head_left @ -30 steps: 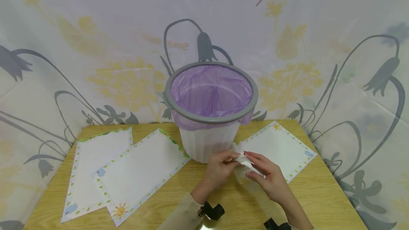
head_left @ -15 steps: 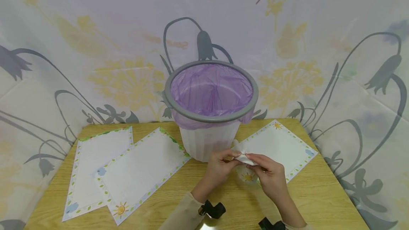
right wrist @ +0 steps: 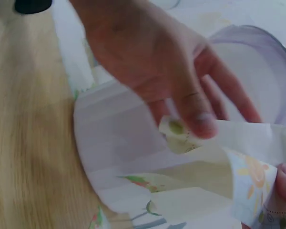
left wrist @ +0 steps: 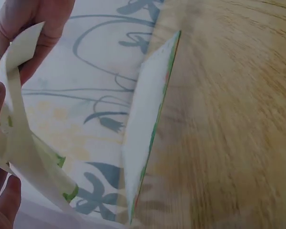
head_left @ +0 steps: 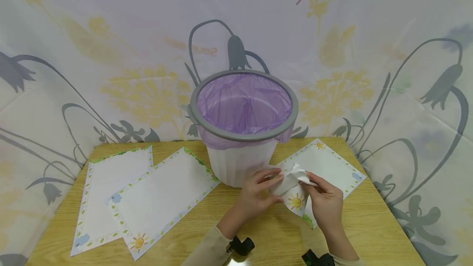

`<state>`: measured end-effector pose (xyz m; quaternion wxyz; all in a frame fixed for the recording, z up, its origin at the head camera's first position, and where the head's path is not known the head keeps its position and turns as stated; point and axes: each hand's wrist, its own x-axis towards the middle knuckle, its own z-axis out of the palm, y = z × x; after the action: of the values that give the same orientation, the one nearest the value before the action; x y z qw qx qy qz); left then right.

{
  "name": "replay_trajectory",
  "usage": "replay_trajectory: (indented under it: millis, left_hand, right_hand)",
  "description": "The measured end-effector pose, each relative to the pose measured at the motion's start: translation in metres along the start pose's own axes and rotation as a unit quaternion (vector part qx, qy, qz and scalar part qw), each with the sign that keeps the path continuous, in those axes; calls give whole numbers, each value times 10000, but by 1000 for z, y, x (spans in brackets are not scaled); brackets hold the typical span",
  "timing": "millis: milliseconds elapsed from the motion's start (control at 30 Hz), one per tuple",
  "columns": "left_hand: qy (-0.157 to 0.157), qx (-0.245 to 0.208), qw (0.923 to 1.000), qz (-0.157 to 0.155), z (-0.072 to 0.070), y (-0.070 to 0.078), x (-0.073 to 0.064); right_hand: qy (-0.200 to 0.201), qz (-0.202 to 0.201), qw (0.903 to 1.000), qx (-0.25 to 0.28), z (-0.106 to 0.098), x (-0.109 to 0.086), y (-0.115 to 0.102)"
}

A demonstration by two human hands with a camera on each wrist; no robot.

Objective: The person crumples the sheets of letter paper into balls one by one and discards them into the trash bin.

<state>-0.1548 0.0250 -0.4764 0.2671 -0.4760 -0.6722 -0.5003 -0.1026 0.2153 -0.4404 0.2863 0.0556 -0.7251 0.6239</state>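
A creased, curling sheet of paper (head_left: 295,202) with a printed sun and a green-edged corner is between both hands, in front of the bin. My left hand (head_left: 256,194) holds its left side, thumb low and fingers spread above. In the right wrist view the left thumb (right wrist: 200,121) lies over the paper's edge, with fingers behind it. On the other side my right hand (head_left: 327,204) pinches the sheet between thumb and fingers. The left wrist view shows the right hand (left wrist: 38,33) at the upper left, gripping a folded strip of the paper.
A white bin (head_left: 240,165) with a grey rim (head_left: 244,138) and purple liner (head_left: 245,106) stands behind the hands. Two bordered sheets, a front one (head_left: 166,200) and a back one (head_left: 105,192), overlap at left. Another sheet (head_left: 327,171) lies at right on the wooden table (head_left: 207,241).
The paper was bunched small between the fingertips; now it is spread wider, its sun print facing up. My right hand has moved right, and the left fingers have opened wider.
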Motion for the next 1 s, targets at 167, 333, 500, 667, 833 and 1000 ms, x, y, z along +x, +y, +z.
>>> replay_trajectory:
  millis: [167,333,500,667,833,1000]
  left_hand:
    - [-174,-123,9996,-200,3,6,-3]
    - [-88,-127,9996,-252,10,10,1]
    - [180,-226,9989,-366,15,9,1]
    - [549,-357,9972,-350,17,5,-2]
    - [522,-468,9968,-375,14,4,-2]
    - [337,-490,9978,-295,11,0,-2]
  right_hand:
    - [640,1191,9811,1388,4,0,-4]
    - [1008,1659,9609,1976,10,-3,-8]
    - [1016,2078,9398,2515,16,-8,-9]
    - [785,2199,9355,2651,19,-14,-5]
    - [589,2056,9354,2816,20,-17,1]
    - [401,1960,9367,2874,18,-20,5]
